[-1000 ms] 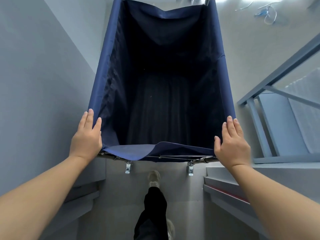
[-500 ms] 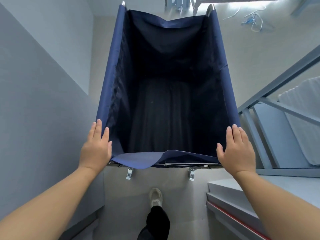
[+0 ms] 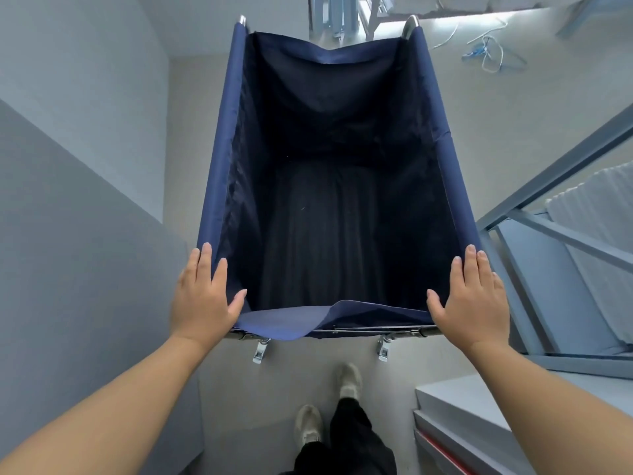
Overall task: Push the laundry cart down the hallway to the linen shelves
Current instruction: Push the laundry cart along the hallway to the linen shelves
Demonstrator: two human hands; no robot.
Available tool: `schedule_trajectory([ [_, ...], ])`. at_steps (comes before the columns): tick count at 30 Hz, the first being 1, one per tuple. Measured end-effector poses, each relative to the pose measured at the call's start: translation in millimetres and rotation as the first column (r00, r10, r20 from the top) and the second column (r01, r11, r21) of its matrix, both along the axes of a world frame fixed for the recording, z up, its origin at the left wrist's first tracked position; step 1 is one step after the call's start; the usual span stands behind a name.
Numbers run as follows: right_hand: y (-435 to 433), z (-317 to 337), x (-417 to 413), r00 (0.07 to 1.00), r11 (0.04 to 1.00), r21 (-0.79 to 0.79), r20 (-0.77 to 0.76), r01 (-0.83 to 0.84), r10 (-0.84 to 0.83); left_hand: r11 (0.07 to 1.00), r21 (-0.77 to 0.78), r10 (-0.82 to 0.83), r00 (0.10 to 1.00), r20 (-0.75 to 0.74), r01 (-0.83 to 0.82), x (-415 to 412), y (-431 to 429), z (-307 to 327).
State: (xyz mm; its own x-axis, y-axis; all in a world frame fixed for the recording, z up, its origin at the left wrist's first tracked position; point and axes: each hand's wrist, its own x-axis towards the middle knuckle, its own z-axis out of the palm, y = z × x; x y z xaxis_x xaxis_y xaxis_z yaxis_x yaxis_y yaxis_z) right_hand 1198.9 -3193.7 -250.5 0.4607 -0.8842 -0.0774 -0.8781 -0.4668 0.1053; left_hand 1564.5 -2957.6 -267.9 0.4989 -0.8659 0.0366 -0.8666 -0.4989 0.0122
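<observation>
The laundry cart (image 3: 219,166) is a deep navy fabric bin on a metal frame, and it fills the middle of the head view. Its dark inside looks empty. My left hand (image 3: 202,299) lies over the cart's near left corner, fingers stretched along the side rail and thumb inside the rim. On the near right corner my right hand (image 3: 472,299) sits the same way. Between the hands the fabric edge sags over the near metal bar (image 3: 376,332).
A grey wall (image 3: 68,200) runs close along the cart's left side. On the right stands a grey metal shelf frame (image 3: 565,159) holding white linen (image 3: 599,207), with a grey stepped ledge (image 3: 479,406) beside my feet. Blue and white hangers (image 3: 486,49) lie on the floor ahead, right.
The cart and I have moved forward along the hallway. The low ledge on the left has dropped out of view and more floor and metal frames show ahead. Both hands stay on the corners.
</observation>
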Motion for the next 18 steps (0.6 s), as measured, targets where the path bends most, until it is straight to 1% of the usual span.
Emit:
schedule_trajectory([
  [4, -21.8, -2.4, 3.7, 1.0, 1.0, 0.004, 0.008, 0.008, -0.008, 0.999, 0.024, -0.027, 0.999, 0.019, 0.026, 5.7, -22.3, 1.4],
  [9, -52.7, -3.8, 8.3, 0.999, 1.0, 0.022, 0.033, 0.016, -0.016, 0.999, 0.04, -0.008, 1.0, 0.006, 0.007, 9.8, -54.8, 0.9],
  [18, -123.7, -2.3, 15.6, 0.999, 0.999, 0.052, 0.037, -0.009, 0.007, 1.0, 0.022, 0.003, 1.0, 0.03, -0.004, 16.3, -119.6, -2.8],
])
